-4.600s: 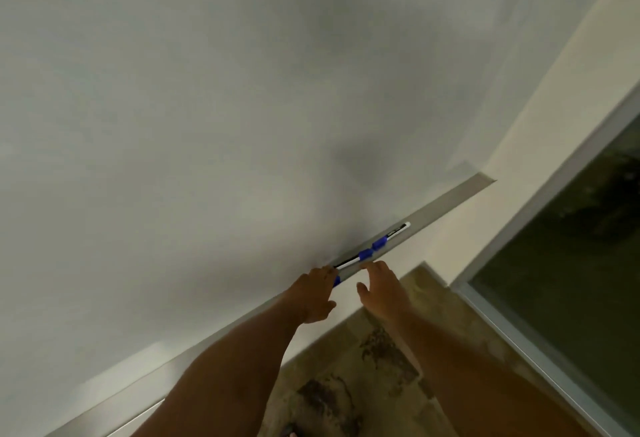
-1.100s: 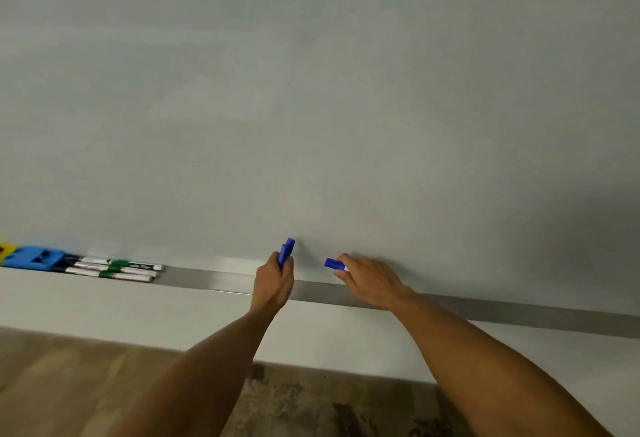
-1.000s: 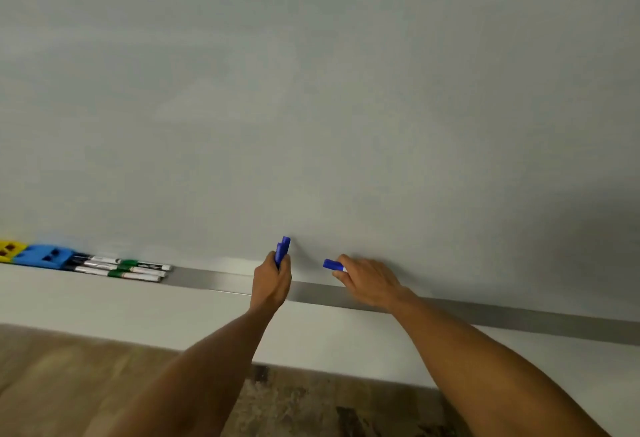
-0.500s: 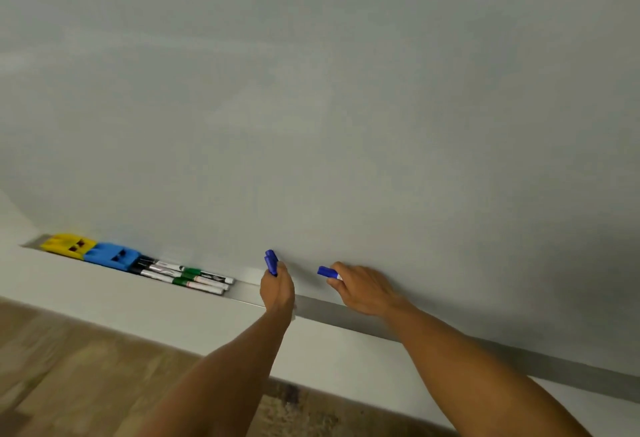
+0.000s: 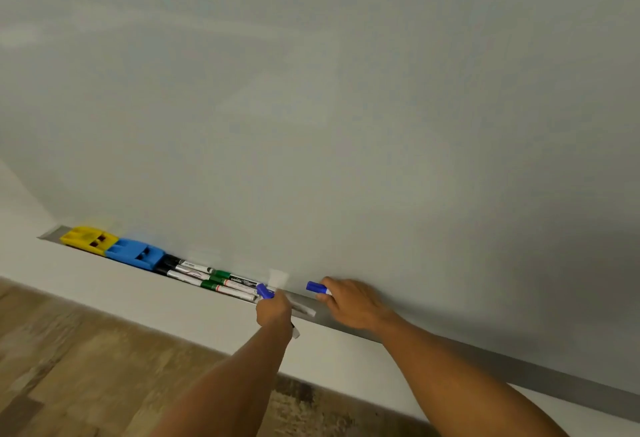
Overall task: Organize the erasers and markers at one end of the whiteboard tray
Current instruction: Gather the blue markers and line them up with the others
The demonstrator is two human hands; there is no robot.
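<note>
A grey metal tray (image 5: 485, 357) runs along the foot of the whiteboard (image 5: 346, 107). At its left end sit a yellow eraser (image 5: 88, 237) and a blue eraser (image 5: 136, 254), then several black and green capped markers (image 5: 214, 280) lying side by side. My left hand (image 5: 273, 308) grips a blue-capped marker (image 5: 265, 291) just right of that group, its white tail poking out below my fist. My right hand (image 5: 353, 303) holds another blue-capped marker (image 5: 316, 287) above the tray, cap pointing left.
A white wall band (image 5: 138, 301) lies under the tray. Below it is wood-look flooring (image 5: 69, 360), with a dark patterned patch (image 5: 311, 409) near my arms. The tray stretches away to the right of my hands.
Both hands have carried their blue-capped markers left along the tray. My left hand now reaches the right end of the marker group. The view has swung left and closer to the erasers.
</note>
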